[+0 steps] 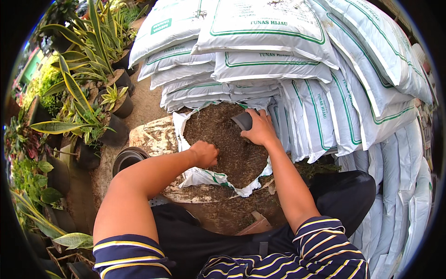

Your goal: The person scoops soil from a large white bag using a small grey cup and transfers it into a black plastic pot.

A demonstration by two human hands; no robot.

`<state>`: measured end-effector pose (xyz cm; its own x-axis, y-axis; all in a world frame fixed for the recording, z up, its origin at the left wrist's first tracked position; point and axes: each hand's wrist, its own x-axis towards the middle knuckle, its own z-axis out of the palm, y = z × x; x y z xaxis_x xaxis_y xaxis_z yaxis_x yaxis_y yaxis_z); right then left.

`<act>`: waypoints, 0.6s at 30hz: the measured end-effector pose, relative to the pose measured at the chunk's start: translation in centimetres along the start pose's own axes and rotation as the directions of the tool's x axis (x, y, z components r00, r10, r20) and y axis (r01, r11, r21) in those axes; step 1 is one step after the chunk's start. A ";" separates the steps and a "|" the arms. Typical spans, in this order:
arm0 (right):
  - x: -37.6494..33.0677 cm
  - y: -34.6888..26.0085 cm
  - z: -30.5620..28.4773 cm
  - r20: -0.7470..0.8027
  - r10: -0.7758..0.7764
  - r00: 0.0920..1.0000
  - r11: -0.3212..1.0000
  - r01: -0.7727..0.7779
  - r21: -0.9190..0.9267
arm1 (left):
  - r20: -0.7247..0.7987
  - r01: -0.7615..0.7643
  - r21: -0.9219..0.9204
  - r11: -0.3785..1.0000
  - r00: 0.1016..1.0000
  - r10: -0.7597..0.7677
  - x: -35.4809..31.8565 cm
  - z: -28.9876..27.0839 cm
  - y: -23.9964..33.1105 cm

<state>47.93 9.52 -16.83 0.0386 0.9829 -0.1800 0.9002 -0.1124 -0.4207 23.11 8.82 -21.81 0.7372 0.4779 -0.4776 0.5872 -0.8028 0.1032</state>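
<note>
An open white sack [203, 178] with a torn, folded-down rim stands before me, filled with dark brown potting soil [211, 123]. My right hand [261, 129] grips a small dark grey plant pot [243, 121] at the far right of the soil, the pot tipped on its side. My left hand [205, 154] is curled closed over the left part of the soil. What its fingers hold, if anything, is hidden.
Stacked white sacks [269, 28] with green lines rise behind and to the right. Potted snake plants [76, 100] crowd the left. A round dark pot [128, 159] sits by my left arm, and a worn pale surface [153, 135] lies under the open sack.
</note>
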 end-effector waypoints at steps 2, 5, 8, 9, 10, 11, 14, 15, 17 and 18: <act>-0.2 -0.1 -1.5 0.024 0.052 0.998 0.999 -0.051 -0.019 | 0.005 -0.043 0.060 0.997 0.999 0.043 -0.4 -1.7 -0.9; 1.2 1.9 -2.2 0.418 0.297 0.858 0.951 -0.306 -0.046 | -0.006 -0.016 0.106 0.994 1.000 0.017 -0.6 -3.4 -2.3; 0.0 3.5 -0.1 0.600 0.381 0.703 0.902 -0.427 -0.072 | -0.034 0.025 0.118 0.993 0.999 -0.021 -0.4 -3.3 -3.5; -2.0 3.3 2.0 0.544 0.383 0.746 0.896 -0.444 -0.022 | -0.023 0.028 0.137 0.990 0.999 -0.025 -0.7 -3.4 -3.5; -3.1 2.8 3.2 0.484 0.386 0.785 0.889 -0.458 0.033 | -0.023 0.023 0.149 0.989 1.000 -0.020 -0.8 -3.5 -3.5; -2.8 2.3 3.7 0.488 0.389 0.781 0.896 -0.445 -0.003 | -0.024 0.018 0.161 0.987 1.000 -0.015 -0.9 -3.4 -3.4; -2.5 -0.2 4.1 0.507 0.367 0.780 0.919 -0.388 -0.068 | -0.046 0.002 0.126 0.992 0.999 0.004 -1.5 -3.1 -3.0; -2.6 -1.1 3.8 0.514 0.341 0.787 0.930 -0.362 -0.063 | -0.059 -0.006 0.104 0.995 0.998 0.012 -1.7 -2.9 -2.8; -2.8 -2.9 3.5 0.456 0.318 0.831 0.937 -0.348 -0.019 | -0.052 -0.009 0.070 0.998 0.999 0.012 -1.9 -2.6 -2.4; -2.4 -2.7 3.7 0.413 0.289 0.863 0.955 -0.291 -0.061 | -0.049 -0.010 0.053 0.999 0.999 0.013 -1.8 -2.5 -2.3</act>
<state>43.83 6.94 -18.54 0.1145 0.7560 -0.6445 0.8749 -0.3840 -0.2950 21.27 10.70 -19.00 0.7603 0.4846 -0.4325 0.5612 -0.8254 0.0618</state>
